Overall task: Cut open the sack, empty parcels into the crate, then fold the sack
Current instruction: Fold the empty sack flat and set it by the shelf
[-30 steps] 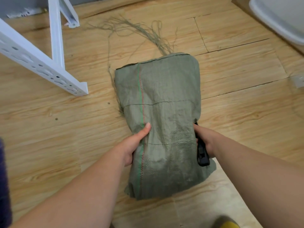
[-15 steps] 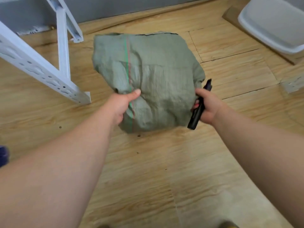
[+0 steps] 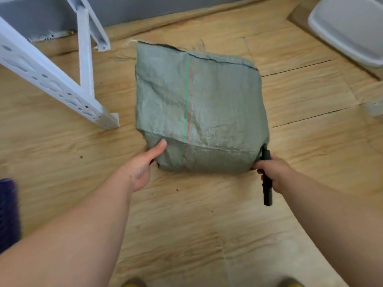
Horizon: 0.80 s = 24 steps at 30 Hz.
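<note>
Both hands' fingers clutch sack [image 3: 199, 112]; right [image 3: 273, 172] also cutter [image 3: 267, 183]. White frame [image 3: 62, 83] left, tub [image 3: 350, 27] far right.

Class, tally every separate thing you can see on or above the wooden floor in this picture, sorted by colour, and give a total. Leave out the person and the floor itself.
Green: 1, the sack
Black: 1, the cutter held in the right hand
White: 2, the metal frame and the crate
Purple: 1, an object at the left edge, too blurred to identify
Total: 5
</note>
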Motion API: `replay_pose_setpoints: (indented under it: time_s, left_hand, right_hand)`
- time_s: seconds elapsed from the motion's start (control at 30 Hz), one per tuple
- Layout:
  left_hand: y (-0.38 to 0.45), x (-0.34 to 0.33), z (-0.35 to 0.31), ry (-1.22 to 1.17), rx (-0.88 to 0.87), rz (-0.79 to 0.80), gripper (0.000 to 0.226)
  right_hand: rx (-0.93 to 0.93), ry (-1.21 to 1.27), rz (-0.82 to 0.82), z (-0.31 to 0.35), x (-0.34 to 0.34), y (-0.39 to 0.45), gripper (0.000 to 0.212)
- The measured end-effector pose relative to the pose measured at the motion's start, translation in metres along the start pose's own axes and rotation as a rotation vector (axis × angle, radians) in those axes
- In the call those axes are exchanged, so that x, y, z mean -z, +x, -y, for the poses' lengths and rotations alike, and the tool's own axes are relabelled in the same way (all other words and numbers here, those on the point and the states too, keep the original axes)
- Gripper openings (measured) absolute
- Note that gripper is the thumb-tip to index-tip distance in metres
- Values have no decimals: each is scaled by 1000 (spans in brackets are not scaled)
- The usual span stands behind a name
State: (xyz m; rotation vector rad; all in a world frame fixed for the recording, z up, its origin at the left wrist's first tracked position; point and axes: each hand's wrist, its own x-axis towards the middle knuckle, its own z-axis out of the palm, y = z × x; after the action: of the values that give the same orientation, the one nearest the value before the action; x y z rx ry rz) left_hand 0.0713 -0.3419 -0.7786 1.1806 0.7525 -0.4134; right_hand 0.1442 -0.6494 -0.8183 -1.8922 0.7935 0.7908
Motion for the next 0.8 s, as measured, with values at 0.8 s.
replay_pose_setpoints:
  time_s: [0.8]
  left_hand:
    - [-20,-21,37,1071,-530,-842,50]
  right_hand:
    - [743,-924,-48,7,-50,-33,54]
